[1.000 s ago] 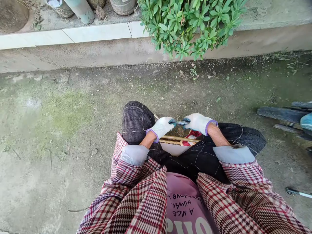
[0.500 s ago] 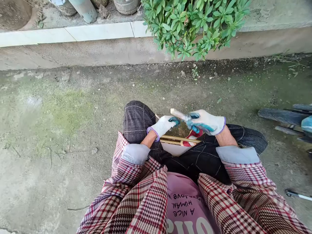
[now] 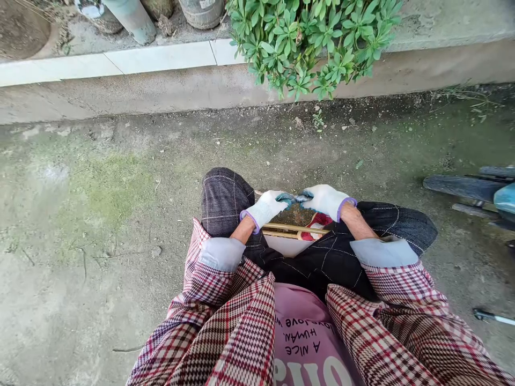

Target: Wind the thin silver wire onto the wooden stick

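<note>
I sit with my knees apart over a concrete floor, wearing white gloves with teal fingertips and purple cuffs. My left hand (image 3: pixel 267 207) and my right hand (image 3: pixel 325 200) meet fingertip to fingertip above my lap. Both pinch a small grey object (image 3: pixel 298 198) between them; its shape is too small to name. Below the hands, thin bamboo-coloured sticks (image 3: pixel 292 229) cross between my legs, and a red and white thing (image 3: pixel 317 222) lies under them.
A low concrete kerb with a white tiled top (image 3: pixel 161 53) runs across the far side, with a leafy green plant (image 3: pixel 309 37) hanging over it and pots (image 3: pixel 201 10) behind. Dark tools or vehicle parts (image 3: pixel 466 187) lie at the right. A metal rod (image 3: pixel 493 317) rests lower right.
Half a second ago my right hand was turned palm-up with a pale stick-like piece raised in it. It has since rolled back palm-down, and the fingertips of both hands meet again on the small grey object.
</note>
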### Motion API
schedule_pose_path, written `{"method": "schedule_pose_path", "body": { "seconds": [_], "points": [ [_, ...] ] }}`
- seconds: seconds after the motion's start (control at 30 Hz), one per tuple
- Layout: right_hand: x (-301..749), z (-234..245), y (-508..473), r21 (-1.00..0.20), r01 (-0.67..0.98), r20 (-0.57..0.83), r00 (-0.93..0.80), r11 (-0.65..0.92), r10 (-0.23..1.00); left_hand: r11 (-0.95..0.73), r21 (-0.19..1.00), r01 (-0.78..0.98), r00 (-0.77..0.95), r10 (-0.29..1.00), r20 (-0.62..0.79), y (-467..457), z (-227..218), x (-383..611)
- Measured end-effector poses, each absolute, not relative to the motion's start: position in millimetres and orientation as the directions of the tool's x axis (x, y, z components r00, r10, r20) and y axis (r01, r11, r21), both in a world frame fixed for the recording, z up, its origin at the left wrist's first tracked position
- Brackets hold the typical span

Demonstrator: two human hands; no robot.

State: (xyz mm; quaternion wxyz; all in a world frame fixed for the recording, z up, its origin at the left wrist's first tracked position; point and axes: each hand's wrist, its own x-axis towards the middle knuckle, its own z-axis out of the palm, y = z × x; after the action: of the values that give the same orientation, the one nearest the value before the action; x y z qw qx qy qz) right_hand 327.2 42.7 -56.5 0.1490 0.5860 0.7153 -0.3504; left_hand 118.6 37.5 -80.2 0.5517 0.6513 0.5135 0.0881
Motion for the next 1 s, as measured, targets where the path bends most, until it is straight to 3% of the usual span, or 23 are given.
{"method": "schedule_pose_path", "body": {
  "seconds": [0.07, 0.13, 0.23, 0.33, 0.43, 0.53, 0.63, 0.8, 0.9, 1.0],
  "points": [
    [330, -54, 46, -0.341, 0.94, -0.561, -0.215, 0.013, 0.8, 0.211, 0.835, 0.508, 0.442, 0.768, -0.463, 37, -78, 121],
    [332, -50, 45, -0.473, 0.873, -0.529, -0.171, -0.121, 0.831, 0.299, 0.864, 0.405, 0.435, 0.768, -0.469, 36, -77, 122],
    [333, -43, 40, -0.736, 0.545, -0.548, -0.128, -0.403, 0.827, 0.383, 0.881, 0.279, 0.46, 0.751, -0.473, 34, -81, 123],
    [336, -36, 35, -0.806, 0.275, -0.581, -0.196, -0.525, 0.79, 0.382, 0.871, 0.308, 0.458, 0.743, -0.488, 35, -93, 121],
    [342, -33, 32, -0.787, 0.377, -0.615, -0.413, -0.489, 0.672, 0.3, 0.896, 0.327, 0.445, 0.788, -0.426, 37, -104, 117],
    [344, -37, 32, -0.781, 0.54, -0.618, -0.595, -0.313, 0.514, 0.208, 0.903, 0.375, 0.51, 0.767, -0.388, 40, -104, 114],
    [341, -45, 32, -0.749, 0.65, -0.627, -0.636, -0.125, 0.45, 0.12, 0.851, 0.51, 0.527, 0.738, -0.42, 40, -96, 113],
    [328, -58, 34, -0.439, 0.897, -0.72, -0.386, 0.052, 0.576, -0.062, 0.717, 0.695, 0.507, 0.75, -0.426, 35, -84, 117],
    [324, -62, 37, -0.377, 0.923, -0.672, -0.332, 0.08, 0.662, -0.104, 0.654, 0.749, 0.485, 0.758, -0.435, 33, -83, 120],
    [326, -63, 40, -0.348, 0.934, -0.611, -0.292, 0.082, 0.736, -0.054, 0.69, 0.721, 0.457, 0.787, -0.416, 33, -82, 122]
  ]
}}
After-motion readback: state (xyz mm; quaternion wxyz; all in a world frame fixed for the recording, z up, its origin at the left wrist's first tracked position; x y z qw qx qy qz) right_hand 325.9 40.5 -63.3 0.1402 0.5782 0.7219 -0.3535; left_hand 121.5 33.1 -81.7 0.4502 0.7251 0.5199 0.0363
